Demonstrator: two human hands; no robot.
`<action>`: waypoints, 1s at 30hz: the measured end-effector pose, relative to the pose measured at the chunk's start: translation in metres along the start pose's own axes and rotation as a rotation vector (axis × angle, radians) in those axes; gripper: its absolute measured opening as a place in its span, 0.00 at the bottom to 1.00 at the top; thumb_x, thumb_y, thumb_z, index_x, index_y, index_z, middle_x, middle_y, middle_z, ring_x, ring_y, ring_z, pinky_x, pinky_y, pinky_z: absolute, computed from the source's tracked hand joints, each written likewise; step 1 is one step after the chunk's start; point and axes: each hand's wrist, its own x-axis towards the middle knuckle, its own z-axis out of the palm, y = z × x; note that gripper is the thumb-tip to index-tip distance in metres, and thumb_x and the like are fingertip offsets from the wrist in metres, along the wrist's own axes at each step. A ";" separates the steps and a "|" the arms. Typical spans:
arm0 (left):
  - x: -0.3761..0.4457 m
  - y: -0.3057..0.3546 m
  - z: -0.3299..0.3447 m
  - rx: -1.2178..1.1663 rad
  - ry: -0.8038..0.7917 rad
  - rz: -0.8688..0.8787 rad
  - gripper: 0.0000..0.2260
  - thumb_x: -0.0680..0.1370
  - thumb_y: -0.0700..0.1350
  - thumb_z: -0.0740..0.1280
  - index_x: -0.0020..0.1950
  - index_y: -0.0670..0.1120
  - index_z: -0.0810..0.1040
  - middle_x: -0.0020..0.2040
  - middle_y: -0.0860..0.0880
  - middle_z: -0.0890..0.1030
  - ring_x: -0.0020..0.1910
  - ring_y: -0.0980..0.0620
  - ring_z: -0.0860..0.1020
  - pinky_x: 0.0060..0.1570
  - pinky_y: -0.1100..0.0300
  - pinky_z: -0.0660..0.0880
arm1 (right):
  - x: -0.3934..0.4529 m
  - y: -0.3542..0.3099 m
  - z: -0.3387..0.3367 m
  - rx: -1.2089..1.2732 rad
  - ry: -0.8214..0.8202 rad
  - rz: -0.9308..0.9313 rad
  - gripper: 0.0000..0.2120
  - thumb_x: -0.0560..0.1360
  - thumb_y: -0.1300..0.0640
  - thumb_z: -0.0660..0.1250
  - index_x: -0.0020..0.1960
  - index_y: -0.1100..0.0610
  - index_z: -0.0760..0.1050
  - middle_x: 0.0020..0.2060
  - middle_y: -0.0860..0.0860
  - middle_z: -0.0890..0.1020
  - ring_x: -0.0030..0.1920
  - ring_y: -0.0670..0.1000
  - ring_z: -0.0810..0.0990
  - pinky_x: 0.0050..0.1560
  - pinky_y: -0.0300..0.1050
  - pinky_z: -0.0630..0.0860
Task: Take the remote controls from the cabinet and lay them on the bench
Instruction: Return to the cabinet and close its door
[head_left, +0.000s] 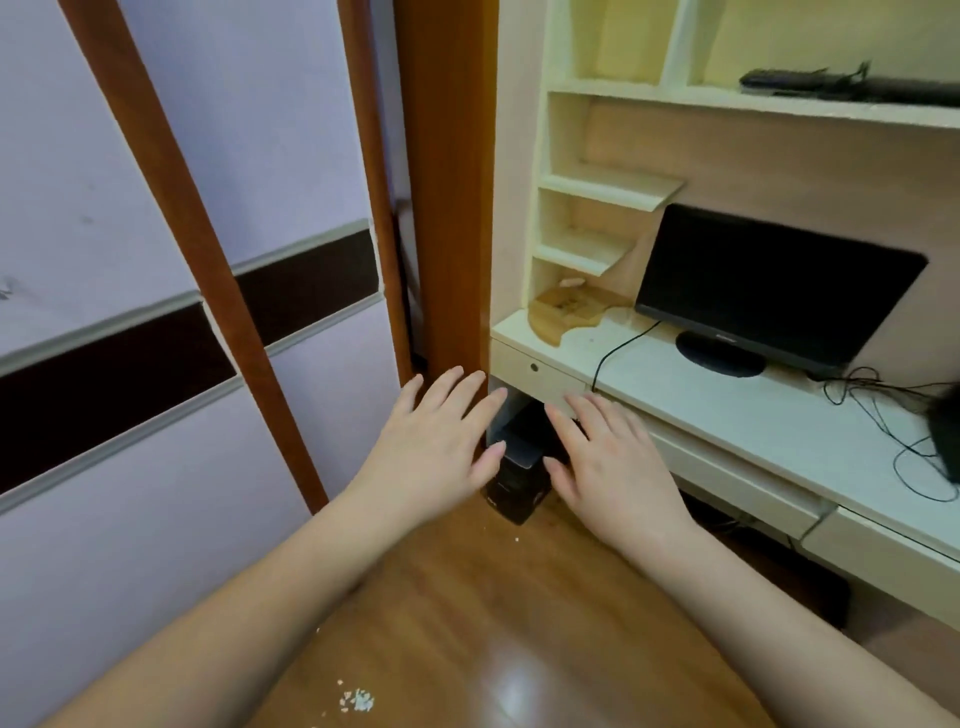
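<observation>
We count 2 bare hands, left hand (436, 441) and right hand (613, 462), both spread flat and empty. We see 1 monitor (774, 286), 1 black box (519, 483) on the floor, 1 desk (727, 410). Dark remote-like items (852, 85) on the top shelf: count unclear.

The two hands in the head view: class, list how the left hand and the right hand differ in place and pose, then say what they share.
The left hand is in front of the brown wooden post; the right hand is in front of the white desk's edge. The left hand's fingertips reach higher in the picture than the right hand's. Both are open, palm down, fingers spread, and hold nothing.
</observation>
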 end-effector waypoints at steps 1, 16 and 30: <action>0.013 0.001 -0.003 0.002 0.014 0.010 0.26 0.80 0.60 0.53 0.76 0.54 0.60 0.77 0.49 0.61 0.77 0.48 0.56 0.74 0.45 0.50 | 0.009 0.009 -0.001 -0.002 0.013 0.007 0.26 0.76 0.45 0.63 0.71 0.54 0.68 0.68 0.55 0.74 0.69 0.56 0.70 0.70 0.54 0.64; 0.136 -0.018 -0.016 0.057 0.069 0.096 0.27 0.79 0.60 0.50 0.77 0.53 0.59 0.77 0.49 0.62 0.77 0.47 0.56 0.74 0.43 0.54 | 0.106 0.090 -0.004 -0.083 0.085 0.024 0.26 0.73 0.47 0.68 0.67 0.57 0.73 0.64 0.59 0.76 0.65 0.60 0.74 0.66 0.58 0.70; 0.232 -0.123 -0.013 0.067 0.177 0.207 0.26 0.78 0.60 0.52 0.73 0.52 0.68 0.71 0.48 0.72 0.72 0.47 0.67 0.69 0.44 0.62 | 0.229 0.056 -0.005 -0.151 0.210 0.105 0.27 0.72 0.46 0.69 0.67 0.57 0.72 0.63 0.56 0.77 0.64 0.59 0.74 0.65 0.56 0.70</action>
